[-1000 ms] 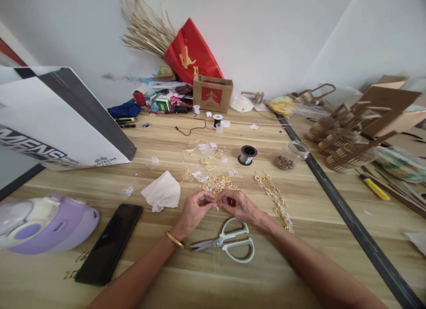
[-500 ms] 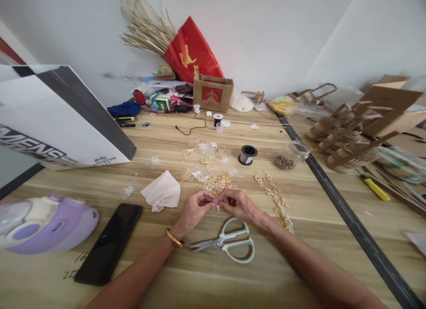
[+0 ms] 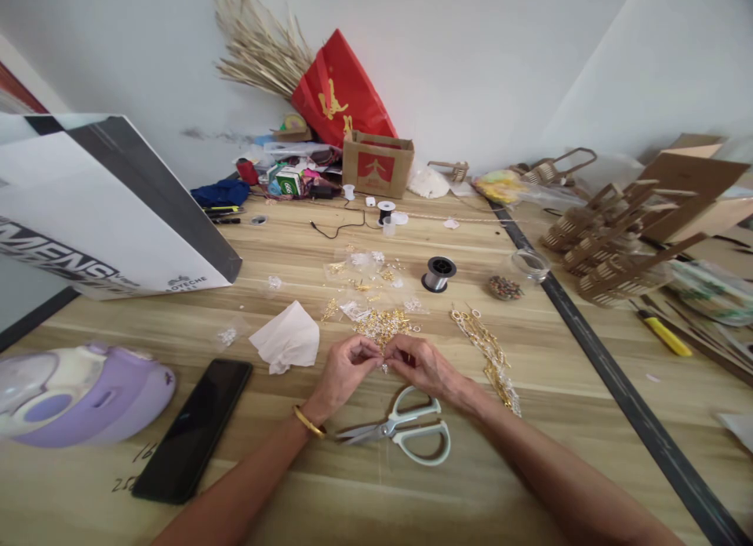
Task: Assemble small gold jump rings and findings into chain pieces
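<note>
My left hand (image 3: 351,367) and my right hand (image 3: 419,361) meet fingertip to fingertip over the table, both closed in a pinch. Between them is a small shiny silvery beaded piece (image 3: 385,368), mostly covered by the fingers. A faint clear thread seems to run down from it toward the table's near edge. Just beyond the fingers lies a pile of gold and white beads (image 3: 382,325). Scissors (image 3: 395,430) with pale green handles rest below the hands, blades pointing left. To the right of my right hand, gold and white beaded chains (image 3: 491,362) are laid out.
A white tissue (image 3: 285,338), a black phone (image 3: 193,432) and a purple-white device (image 3: 97,397) lie left. Behind the beads stand a wire spool (image 3: 439,274) and a tipped clear jar (image 3: 521,275). Small baskets (image 3: 617,252) and a yellow-handled cutter (image 3: 664,332) sit right; a large box (image 3: 111,209) stands left.
Both hands stay pinched together in nearly the same place, with only a slight shift of the fingertips. The view has moved very slightly; nothing else differs.
</note>
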Demonstrator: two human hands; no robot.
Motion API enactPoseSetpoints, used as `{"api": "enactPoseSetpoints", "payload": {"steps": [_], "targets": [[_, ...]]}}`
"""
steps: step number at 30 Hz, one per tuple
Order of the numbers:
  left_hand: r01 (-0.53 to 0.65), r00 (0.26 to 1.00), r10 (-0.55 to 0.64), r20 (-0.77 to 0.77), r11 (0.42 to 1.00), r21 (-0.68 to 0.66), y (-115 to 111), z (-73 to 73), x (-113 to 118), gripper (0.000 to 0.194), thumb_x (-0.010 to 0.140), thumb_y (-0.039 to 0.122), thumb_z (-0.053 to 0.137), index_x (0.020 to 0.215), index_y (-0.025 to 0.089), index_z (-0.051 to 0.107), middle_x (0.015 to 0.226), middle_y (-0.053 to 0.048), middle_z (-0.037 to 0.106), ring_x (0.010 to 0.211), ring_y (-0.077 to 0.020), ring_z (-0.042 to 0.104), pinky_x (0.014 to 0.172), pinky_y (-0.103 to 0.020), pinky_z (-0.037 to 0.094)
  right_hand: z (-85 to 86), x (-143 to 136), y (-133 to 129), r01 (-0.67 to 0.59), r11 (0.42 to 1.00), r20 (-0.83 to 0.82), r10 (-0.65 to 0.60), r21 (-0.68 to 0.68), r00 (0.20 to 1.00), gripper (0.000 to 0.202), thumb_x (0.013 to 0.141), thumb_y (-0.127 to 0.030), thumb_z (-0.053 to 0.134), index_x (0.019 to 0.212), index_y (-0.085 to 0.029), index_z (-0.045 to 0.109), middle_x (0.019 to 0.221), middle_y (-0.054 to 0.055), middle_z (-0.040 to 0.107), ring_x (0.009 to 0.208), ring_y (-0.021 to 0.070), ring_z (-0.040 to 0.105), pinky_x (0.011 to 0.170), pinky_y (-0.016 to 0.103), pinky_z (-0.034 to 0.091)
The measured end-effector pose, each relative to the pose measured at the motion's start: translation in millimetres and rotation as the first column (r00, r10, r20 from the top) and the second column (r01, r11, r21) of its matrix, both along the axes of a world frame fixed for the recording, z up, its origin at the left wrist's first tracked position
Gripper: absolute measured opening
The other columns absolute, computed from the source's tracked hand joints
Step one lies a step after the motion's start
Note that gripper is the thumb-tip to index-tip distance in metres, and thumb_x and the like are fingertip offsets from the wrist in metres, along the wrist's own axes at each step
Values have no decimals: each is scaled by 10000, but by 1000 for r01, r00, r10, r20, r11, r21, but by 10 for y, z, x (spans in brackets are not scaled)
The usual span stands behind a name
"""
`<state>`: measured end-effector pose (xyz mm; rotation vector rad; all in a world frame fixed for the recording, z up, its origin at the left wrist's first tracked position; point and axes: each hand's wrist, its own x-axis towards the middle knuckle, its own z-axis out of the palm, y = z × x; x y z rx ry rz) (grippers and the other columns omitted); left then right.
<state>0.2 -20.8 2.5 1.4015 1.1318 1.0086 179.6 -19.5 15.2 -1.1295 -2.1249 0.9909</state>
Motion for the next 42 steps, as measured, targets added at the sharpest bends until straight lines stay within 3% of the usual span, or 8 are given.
{"api": "enactPoseSetpoints", "payload": {"steps": [7,17,22,29,42], "targets": [[4,1000,-4,-24,1000,1,-6,18,2,84,667,154,670,719,133,609,681,-21,662,656,-131,620,636,-224,499,9,7,-3,-11,1000,18,12,-5,1000,80,822,-155,512,830,-151,591,685,-8,537,575,97,437,542,203,323],[20,999,-16,-51,996,81,-7,-14,0,38,698,149,640,719,137,610,717,-27,652,693,-137,617,672,-233,508,91,18,33,-98,945,-242,21,-313,970,252,843,-379,520,764,-141,549,628,-34,417,564,85,330,511,209,260],[51,985,-19,-174,982,181,-29,46,3,33,717,114,606,707,140,623,705,-28,656,672,-133,608,666,-230,499,51,30,51,-141,884,-346,-26,-447,938,348,784,-492,579,788,-145,552,584,-50,389,503,73,319,456,197,251],[86,978,-27,-207,955,282,-54,83,7,19,718,126,634,725,136,648,734,-46,678,688,-147,619,668,-239,499,42,33,72,-154,871,-385,-44,-467,922,365,761,-505,604,775,-143,561,574,-45,428,491,69,357,454,193,280],[62,979,-18,-201,975,216,-52,74,5,92,761,223,631,723,142,653,728,-42,677,702,-156,607,680,-252,469,58,7,35,-135,883,-322,-18,-449,947,374,776,-514,584,775,-142,551,566,-55,378,493,69,306,434,194,239]]}}
